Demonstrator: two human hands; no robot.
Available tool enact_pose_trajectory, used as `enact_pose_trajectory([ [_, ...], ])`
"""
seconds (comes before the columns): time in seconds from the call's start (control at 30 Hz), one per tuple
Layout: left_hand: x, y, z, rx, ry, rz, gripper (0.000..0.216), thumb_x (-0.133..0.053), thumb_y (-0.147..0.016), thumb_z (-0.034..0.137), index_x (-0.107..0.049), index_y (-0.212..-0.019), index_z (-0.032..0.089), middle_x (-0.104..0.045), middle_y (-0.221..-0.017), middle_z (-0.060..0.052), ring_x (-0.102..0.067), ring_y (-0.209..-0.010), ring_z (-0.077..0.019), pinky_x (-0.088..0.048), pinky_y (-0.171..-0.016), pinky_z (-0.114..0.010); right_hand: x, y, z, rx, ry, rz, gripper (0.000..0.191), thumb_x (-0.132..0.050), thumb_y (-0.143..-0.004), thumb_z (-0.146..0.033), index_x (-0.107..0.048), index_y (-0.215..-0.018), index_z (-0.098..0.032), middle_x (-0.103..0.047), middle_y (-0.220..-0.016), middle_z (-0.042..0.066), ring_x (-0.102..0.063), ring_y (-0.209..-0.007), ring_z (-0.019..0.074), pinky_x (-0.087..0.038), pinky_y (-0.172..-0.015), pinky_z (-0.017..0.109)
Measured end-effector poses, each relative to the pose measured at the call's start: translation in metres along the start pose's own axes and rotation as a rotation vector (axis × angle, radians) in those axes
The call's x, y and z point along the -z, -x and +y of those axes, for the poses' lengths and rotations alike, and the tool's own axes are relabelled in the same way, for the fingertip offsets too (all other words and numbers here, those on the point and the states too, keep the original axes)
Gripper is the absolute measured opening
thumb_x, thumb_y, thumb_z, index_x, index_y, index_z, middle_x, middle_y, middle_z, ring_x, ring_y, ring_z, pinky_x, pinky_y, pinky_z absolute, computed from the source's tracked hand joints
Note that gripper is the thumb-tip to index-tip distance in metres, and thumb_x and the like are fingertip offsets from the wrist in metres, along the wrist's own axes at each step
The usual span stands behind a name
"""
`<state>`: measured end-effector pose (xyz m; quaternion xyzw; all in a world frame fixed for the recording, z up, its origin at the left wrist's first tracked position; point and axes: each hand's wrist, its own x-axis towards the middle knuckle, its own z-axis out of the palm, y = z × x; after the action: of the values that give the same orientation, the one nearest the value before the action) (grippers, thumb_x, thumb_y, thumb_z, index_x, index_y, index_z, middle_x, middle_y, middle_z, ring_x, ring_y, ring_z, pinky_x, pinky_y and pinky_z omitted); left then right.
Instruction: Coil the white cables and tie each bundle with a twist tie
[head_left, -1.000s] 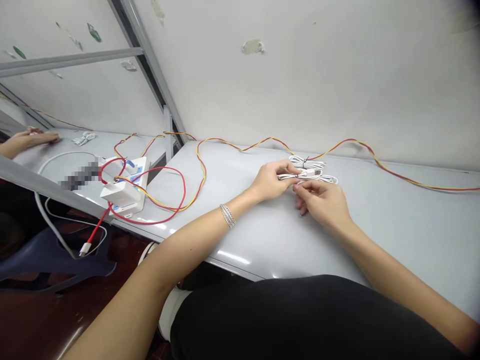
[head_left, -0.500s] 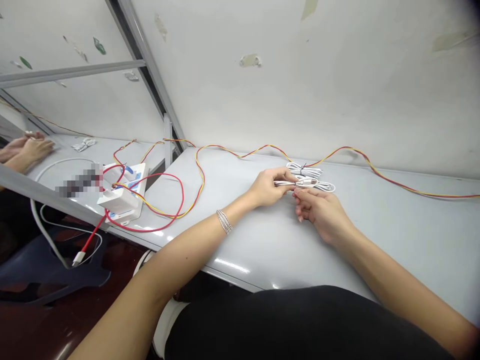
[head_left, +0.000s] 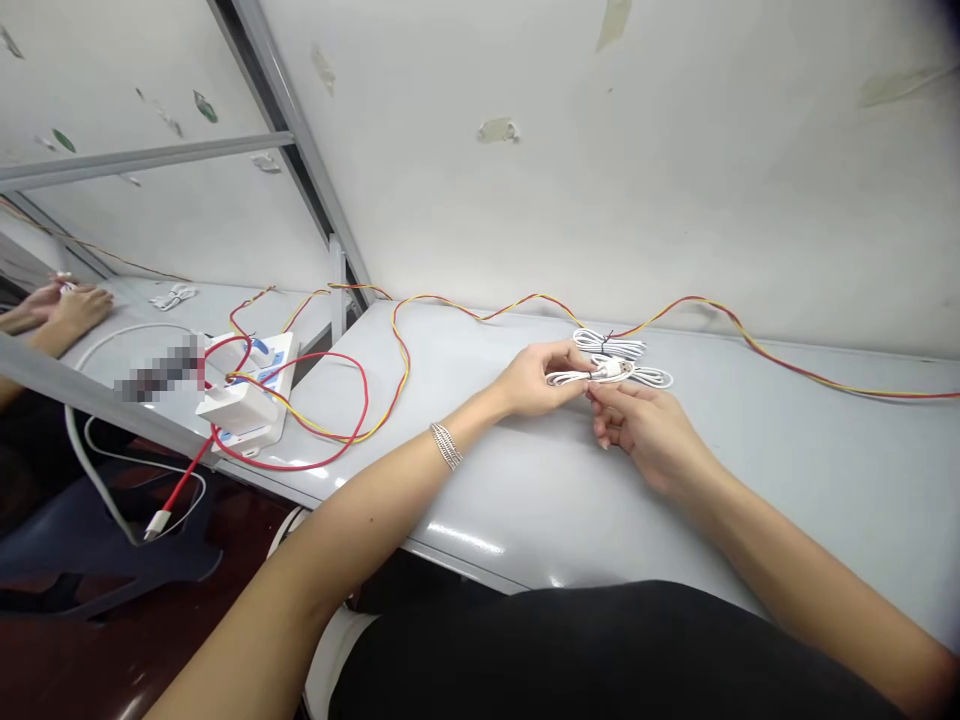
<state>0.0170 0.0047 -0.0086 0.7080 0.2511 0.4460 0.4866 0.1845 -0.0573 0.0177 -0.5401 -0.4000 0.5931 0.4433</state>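
Note:
My left hand point(head_left: 534, 378) pinches one end of a coiled white cable point(head_left: 634, 376) just above the grey table point(head_left: 787, 440). A silver bracelet sits on that wrist. My right hand point(head_left: 643, 425) meets it from the right, fingers closed on the same cable near its tie. A second tied bundle of white cable point(head_left: 609, 343) lies just behind, close to the wall.
A twisted red and yellow wire point(head_left: 480, 308) runs along the wall and loops left to a white power strip point(head_left: 247, 393) with a charger and red cable. At the far left another person's hands point(head_left: 64, 305) rest on the neighbouring table beside a small white cable bundle point(head_left: 174, 295).
Both hands have stayed together on the white cable, shifting their grip slightly. The other person's hands at the far left have moved a little.

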Motion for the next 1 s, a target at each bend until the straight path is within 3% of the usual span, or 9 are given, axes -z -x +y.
enact_pose_trajectory([
  [0.3, -0.0008, -0.0032, -0.0089, 0.034, 0.073, 0.003, 0.032, -0.088, -0.077, 0.039, -0.072, -0.087, 0.013, -0.076, -0.092, -0.008, -0.071, -0.088, -0.0173, -0.056, -0.091, -0.035, 0.0015, -0.0017, 0.0033, 0.029, 0.055, -0.008, 0.03, -0.083, -0.074, -0.039, -0.061, -0.068, -0.019, -0.057, -0.06, 0.0, -0.052, -0.049, 0.0119, -0.044, -0.043, 0.024],
  [0.6, -0.0038, -0.0018, -0.0033, 0.12, 0.151, 0.019, 0.033, -0.089, -0.074, 0.034, -0.069, -0.086, 0.012, -0.07, -0.078, -0.003, -0.064, -0.064, -0.0106, -0.055, -0.068, -0.027, -0.0013, -0.0022, 0.005, 0.016, 0.079, 0.022, 0.033, -0.083, -0.076, -0.044, -0.06, -0.068, -0.02, -0.055, -0.054, -0.001, -0.051, -0.047, 0.0122, -0.045, -0.042, 0.024],
  [1.0, -0.0025, -0.0021, -0.0009, 0.139, 0.145, 0.047, 0.023, -0.086, -0.069, 0.023, -0.071, -0.082, 0.011, -0.07, -0.072, -0.002, -0.061, -0.063, -0.0103, -0.052, -0.066, -0.026, -0.0018, -0.0014, 0.0067, 0.034, 0.079, 0.011, 0.03, -0.08, -0.078, -0.042, -0.06, -0.071, -0.02, -0.057, -0.054, 0.0, -0.053, -0.048, 0.013, -0.045, -0.043, 0.024],
])
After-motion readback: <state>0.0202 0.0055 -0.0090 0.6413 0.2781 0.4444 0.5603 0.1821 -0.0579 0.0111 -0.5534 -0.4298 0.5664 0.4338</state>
